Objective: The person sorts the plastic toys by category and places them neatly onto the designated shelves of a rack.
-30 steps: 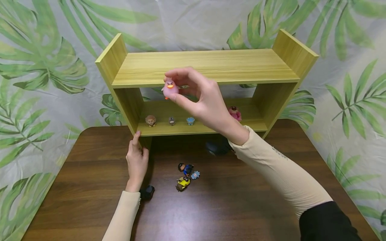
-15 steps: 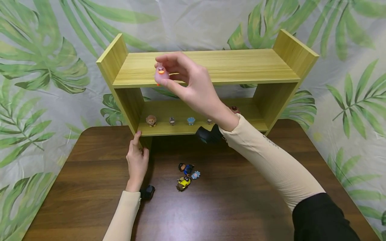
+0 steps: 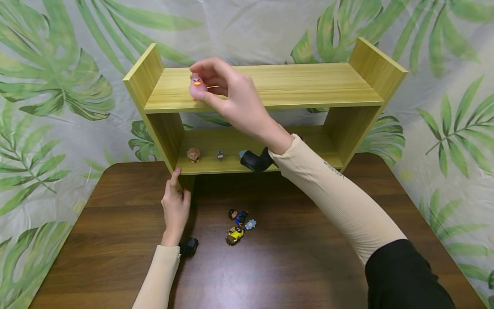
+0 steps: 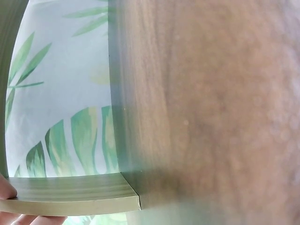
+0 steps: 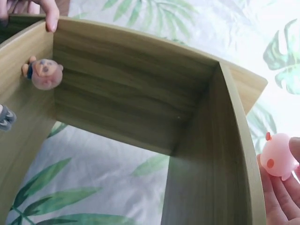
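Note:
Between thumb and fingertips my right hand [image 3: 235, 92] pinches a small pink duck figurine [image 3: 197, 89] with an orange beak. In the head view the duck overlaps the left part of the wooden shelf's top board [image 3: 293, 86]; the right wrist view has its round pink body [image 5: 277, 157] beside the board's edge. Low on the shelf's left side, my left hand [image 3: 175, 208] grips the side panel [image 4: 79, 190], thumb on one face and fingers on the other. Inside, on the lower board, stand a brown-maned figurine [image 3: 193, 155] and a small grey figurine [image 3: 220, 155].
A blue figurine [image 3: 242, 153] on the lower board is mostly hidden behind the black wrist camera [image 3: 254, 162]. Lying on the dark wooden table [image 3: 293, 257] are a dark-haired figure in blue [image 3: 239, 216], a yellow-and-brown figure [image 3: 234, 235] and a light-blue figure [image 3: 250, 224].
My right hand has carried the pink duck up and to the left, from in front of the shelf's opening to the top board's level. The left hand stays in place.

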`<state>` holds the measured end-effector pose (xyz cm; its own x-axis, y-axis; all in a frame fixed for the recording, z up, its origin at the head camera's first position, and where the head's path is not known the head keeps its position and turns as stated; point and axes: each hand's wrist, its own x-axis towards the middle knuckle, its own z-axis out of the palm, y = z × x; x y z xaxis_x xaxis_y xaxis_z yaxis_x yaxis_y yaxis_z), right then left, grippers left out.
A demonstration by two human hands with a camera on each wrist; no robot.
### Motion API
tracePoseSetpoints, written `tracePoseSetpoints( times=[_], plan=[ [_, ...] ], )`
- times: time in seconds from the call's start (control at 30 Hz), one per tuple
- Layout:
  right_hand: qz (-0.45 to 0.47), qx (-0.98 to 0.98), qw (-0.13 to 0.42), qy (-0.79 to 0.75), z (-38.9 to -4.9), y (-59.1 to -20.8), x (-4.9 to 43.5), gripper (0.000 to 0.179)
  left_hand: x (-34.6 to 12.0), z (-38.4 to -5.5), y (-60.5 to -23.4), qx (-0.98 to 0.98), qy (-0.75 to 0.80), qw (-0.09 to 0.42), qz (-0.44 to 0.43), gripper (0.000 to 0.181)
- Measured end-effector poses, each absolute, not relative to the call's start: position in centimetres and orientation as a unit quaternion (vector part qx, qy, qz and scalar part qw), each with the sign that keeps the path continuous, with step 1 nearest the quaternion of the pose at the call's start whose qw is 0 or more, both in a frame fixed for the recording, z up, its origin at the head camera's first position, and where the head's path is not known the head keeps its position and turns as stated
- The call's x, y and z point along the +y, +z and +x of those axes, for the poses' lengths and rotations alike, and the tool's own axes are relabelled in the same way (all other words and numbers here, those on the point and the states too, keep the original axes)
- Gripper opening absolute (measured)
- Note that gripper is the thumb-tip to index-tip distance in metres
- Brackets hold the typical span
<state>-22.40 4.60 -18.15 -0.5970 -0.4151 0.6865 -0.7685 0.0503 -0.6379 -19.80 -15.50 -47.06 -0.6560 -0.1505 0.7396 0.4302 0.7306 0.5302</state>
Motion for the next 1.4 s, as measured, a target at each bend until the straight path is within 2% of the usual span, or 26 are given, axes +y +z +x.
tracePoseSetpoints(
  times=[0.4,0.8,1.4],
  plan=[
    [0.415,-0.737,0.156,0.510,-23.9,-17.5,3.3,0.029,-15.5,-19.8,-47.1,-0.838,-0.359,0.403,-0.077,0.081],
    [0.381,-0.780,0.109,0.483,-24.7,-16.8,2.6,0.030,-15.6,-19.8,-47.2,-0.838,-0.361,0.401,-0.078,0.079],
    [0.385,-0.792,0.070,0.468,-25.1,-17.0,2.6,0.036,-15.6,-19.9,-47.2,-0.836,-0.359,0.407,-0.078,0.080]
  ],
)
